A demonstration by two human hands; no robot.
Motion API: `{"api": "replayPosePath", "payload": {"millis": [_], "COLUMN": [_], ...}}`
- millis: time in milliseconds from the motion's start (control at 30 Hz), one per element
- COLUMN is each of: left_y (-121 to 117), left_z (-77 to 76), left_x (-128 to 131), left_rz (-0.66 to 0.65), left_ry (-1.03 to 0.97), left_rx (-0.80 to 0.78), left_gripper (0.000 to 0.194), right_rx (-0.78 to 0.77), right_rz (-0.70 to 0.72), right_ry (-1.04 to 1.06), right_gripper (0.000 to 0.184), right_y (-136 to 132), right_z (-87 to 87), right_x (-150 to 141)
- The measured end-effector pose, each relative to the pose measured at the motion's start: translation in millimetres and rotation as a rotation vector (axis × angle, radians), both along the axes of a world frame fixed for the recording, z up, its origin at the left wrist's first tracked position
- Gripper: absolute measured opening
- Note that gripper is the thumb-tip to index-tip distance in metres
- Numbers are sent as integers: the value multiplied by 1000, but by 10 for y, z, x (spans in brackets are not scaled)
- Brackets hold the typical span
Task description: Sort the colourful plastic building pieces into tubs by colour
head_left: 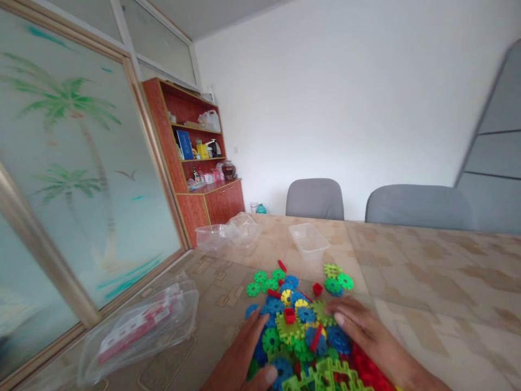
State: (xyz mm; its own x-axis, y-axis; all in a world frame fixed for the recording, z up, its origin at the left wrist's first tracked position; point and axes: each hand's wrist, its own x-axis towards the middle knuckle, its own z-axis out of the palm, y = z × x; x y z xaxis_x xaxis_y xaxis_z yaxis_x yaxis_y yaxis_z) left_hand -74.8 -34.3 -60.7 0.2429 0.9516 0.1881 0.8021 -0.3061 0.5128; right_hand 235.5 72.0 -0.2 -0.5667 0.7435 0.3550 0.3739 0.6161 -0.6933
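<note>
The left grip (246, 350) is apart, thumb spread from fingers slanting toward one o'clock; the right grip (364, 326), open beside the heap of plastic pieces (306, 314), points toward ten. The heap lies between them on the counter (411, 288), stretching from eleven toward five o'clock.

The plastic tub (309, 241) stands beyond the pile (306, 314); passage seems open to its right.
</note>
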Motion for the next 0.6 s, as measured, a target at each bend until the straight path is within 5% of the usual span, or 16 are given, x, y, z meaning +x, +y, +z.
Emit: {"api": "replayPosePath", "payload": {"millis": [167,333,467,600], "left_y": [180,266,200,-49], "left_z": [372,732,792,660], "left_x": [449,668,551,424], "left_rz": [-233,-499,-464,-304], "left_ry": [-171,-63,-38,14], "left_rx": [-80,-19,209,343], "left_gripper": [75,64,51,42], "right_rx": [-11,-108,-116,-52], "right_rz": [6,66,60,33], "right_ry": [43,53,46,1], "right_gripper": [36,46,47,39], "right_y": [-16,-58,-102,-137], "right_z": [22,83,235,502], "right_x": [-9,-49,-12,133]}}
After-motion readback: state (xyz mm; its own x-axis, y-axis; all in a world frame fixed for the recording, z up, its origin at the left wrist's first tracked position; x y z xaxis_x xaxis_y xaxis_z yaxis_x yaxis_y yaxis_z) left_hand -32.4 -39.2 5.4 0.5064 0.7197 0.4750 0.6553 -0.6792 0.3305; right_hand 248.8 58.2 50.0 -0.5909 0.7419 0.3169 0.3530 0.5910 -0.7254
